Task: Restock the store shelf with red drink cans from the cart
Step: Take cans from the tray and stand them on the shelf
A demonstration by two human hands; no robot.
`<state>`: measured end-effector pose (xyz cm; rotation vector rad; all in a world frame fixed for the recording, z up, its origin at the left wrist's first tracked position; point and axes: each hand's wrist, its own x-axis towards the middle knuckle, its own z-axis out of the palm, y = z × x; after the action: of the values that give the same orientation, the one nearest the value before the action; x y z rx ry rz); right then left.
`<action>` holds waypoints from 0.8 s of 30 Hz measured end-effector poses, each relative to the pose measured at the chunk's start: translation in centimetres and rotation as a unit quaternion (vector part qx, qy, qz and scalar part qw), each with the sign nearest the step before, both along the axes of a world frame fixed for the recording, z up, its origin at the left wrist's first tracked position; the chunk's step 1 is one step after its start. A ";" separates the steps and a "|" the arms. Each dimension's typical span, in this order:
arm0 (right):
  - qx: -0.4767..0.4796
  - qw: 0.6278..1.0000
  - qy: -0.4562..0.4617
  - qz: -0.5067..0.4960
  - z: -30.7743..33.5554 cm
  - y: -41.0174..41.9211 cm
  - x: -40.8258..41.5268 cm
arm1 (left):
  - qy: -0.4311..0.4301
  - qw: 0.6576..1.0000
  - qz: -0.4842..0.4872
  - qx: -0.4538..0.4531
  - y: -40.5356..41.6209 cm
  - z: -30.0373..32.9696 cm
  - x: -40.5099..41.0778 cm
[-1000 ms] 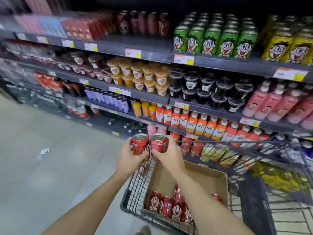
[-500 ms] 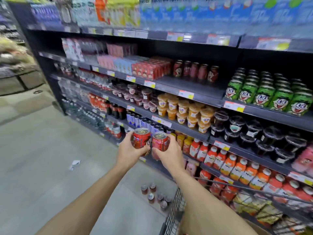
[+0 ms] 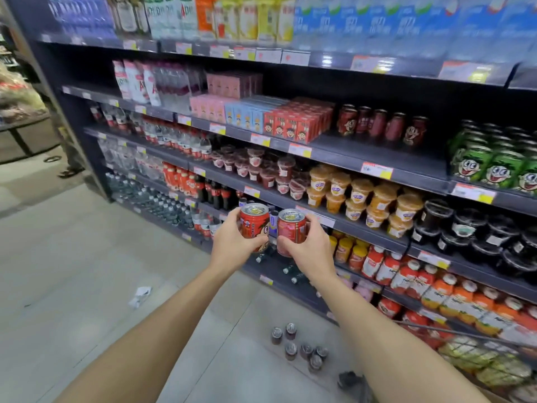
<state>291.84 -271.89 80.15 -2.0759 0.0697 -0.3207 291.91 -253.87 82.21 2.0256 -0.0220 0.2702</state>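
Note:
My left hand [image 3: 232,242] grips a red drink can [image 3: 253,223] with a cartoon face, held upright. My right hand [image 3: 308,248] grips a second red can [image 3: 291,228] right beside it; the two cans nearly touch. Both are at chest height in front of the dark shelf unit. A row of several matching red cans [image 3: 380,126] stands at the back of a shelf [image 3: 348,154] up and to the right, with bare shelf in front of them. Of the cart only a wire rim [image 3: 436,330] shows at the lower right.
Several dark-red cans [image 3: 299,347] stand on the floor below my arms. Red, blue and pink cartons [image 3: 290,123] sit left of the red cans, green cans [image 3: 491,164] to their right. A paper scrap [image 3: 141,295] lies on the floor. A person's foot [image 3: 69,171] shows at the far left.
The view rose from the cart to the upper shelves. Both hands lifted the two cans up and away from the cart box, which has dropped out of view.

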 end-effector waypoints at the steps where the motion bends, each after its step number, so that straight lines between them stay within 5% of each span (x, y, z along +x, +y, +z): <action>1: -0.003 1.000 -0.003 -0.008 0.2 0.1 0.5 | 0.002 1.000 -0.004 0.000 0.4 -0.1 0.8; 13: -0.023 0.995 -0.035 -0.092 2.1 -4.1 9.8 | 0.013 0.993 -0.115 0.008 -3.0 1.4 12.1; 24: -0.027 0.980 -0.050 -0.193 3.7 -15.2 23.6 | -0.037 0.983 -0.171 0.062 -14.0 4.6 28.5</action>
<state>315.41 -287.13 83.82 -2.0900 0.4102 -0.6686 320.40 -267.90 86.80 2.0927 -0.4398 0.1283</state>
